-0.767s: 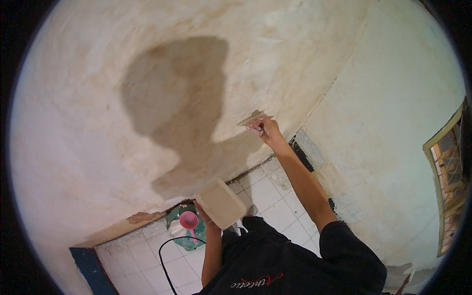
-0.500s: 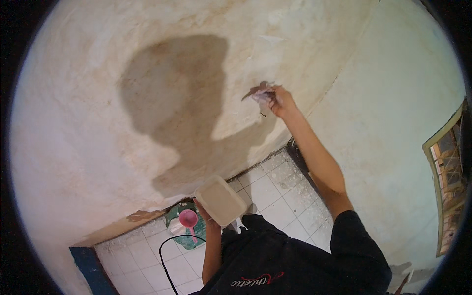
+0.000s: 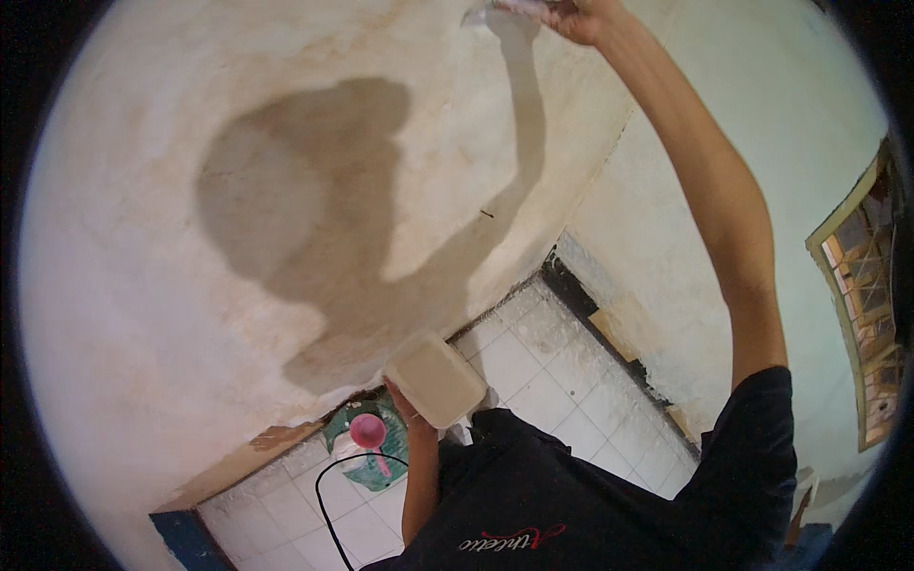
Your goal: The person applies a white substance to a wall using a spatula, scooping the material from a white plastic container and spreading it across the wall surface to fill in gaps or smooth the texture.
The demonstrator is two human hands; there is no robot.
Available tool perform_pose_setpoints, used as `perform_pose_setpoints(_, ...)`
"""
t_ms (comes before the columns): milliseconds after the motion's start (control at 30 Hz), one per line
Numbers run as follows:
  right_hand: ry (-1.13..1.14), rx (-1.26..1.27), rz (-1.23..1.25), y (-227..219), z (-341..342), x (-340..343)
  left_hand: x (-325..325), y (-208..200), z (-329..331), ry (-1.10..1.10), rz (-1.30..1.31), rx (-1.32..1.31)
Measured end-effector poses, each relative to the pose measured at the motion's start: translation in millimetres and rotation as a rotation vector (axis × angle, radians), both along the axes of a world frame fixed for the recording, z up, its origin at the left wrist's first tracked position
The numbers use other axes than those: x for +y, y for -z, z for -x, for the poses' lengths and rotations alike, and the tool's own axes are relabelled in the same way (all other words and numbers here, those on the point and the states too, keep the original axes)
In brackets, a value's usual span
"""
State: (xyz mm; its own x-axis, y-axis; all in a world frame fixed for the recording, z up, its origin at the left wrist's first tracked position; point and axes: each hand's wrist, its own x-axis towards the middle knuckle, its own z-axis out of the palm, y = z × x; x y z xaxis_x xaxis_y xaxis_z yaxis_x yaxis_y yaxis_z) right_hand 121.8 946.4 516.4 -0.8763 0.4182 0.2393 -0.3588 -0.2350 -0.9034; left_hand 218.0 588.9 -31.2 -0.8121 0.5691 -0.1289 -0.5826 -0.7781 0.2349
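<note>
High on the stained pale wall (image 3: 124,238), my right hand (image 3: 579,19) is closed around a putty knife (image 3: 476,14), its blade at the wall surface. The upper part of that grip runs close to the picture's top edge, and whitish paste shows around the fingers. Lower down, in front of my chest, my left hand (image 3: 407,404) grips a beige rectangular plastic tub (image 3: 438,379) by its left side. My left fingers are partly hidden behind the tub. The shadow of my head and right arm falls across the wall.
On the white tiled floor (image 3: 509,366), a pink dipper (image 3: 367,431) lies on a green sheet (image 3: 388,468). A black cord (image 3: 319,495) curves nearby. A small nail (image 3: 486,214) sticks out of the wall. A side wall with a framed window (image 3: 857,295) stands at the right.
My right hand has moved up the wall with the putty knife, and the arm has stretched out. The left hand still holds the tub in nearly the same place.
</note>
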Motion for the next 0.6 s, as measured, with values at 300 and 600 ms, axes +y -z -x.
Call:
perform_pose_setpoints(300,0.118,0.004,-0.020,-67,-20,-5,14,-12,-7,0.039,0.025,-0.042)
perform_pose_setpoints(600,-0.043,0.121,0.034,90,-83,-36,-10,-25,-17,-0.037,0.143,0.041)
